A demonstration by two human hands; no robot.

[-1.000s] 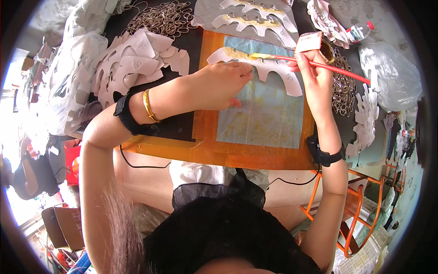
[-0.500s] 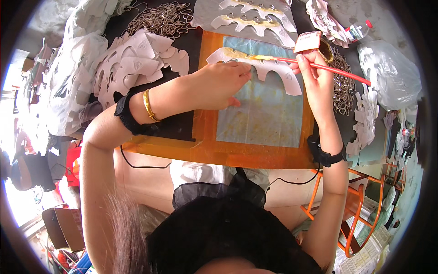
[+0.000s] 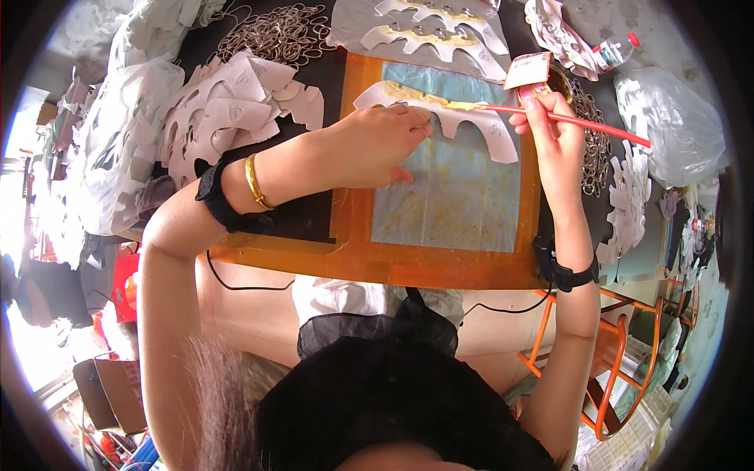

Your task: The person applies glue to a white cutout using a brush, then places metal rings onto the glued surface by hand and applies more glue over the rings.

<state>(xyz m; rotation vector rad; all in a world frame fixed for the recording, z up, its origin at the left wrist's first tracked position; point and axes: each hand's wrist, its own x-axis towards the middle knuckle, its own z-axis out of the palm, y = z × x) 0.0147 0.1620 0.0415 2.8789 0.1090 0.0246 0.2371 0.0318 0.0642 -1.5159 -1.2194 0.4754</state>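
In my right hand is a slim red-handled brush, its tip touching the coated edge of a white scalloped piece. A yellowish, glue-like layer runs along the upper edge of that piece, from its left end to about the brush tip. My left hand lies on the lower left part of the piece, fingers stretched out and holding nothing; its fingers hide some of the cutouts. Beneath the piece is a stained bluish sheet framed by orange-brown tape.
Two coated scalloped pieces with metal rings lie at the back. White cut pieces and metal rings are heaped at the left. A small open container, rings and a plastic bag stand at the right.
My right hand and the brush have shifted slightly to the right along the piece. The yellowish layer reaches further right. My left hand stays nearly still.
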